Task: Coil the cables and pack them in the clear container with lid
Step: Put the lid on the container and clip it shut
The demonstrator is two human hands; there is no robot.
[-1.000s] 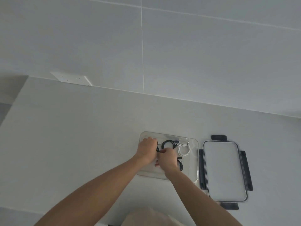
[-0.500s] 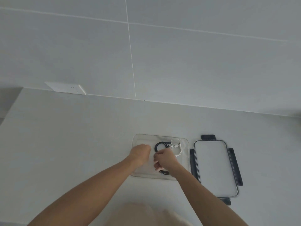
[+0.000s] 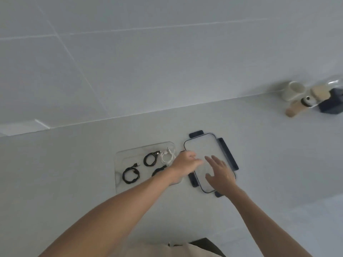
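Over the lid (image 3: 207, 145), both hands (image 3: 187, 163) (image 3: 219, 173) spread open.

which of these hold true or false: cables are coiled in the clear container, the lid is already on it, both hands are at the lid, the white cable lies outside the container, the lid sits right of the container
1. Coiled cables lie in the clear container: true; black cable coils show inside.
2. The lid is on the container: false; it lies flat on the counter beside it.
3. Both hands are at the lid: true; the left hand and the right hand are spread over it.
4. The white cable lies outside the container: false; it is inside, at the far corner.
5. The lid sits right of the container: true.
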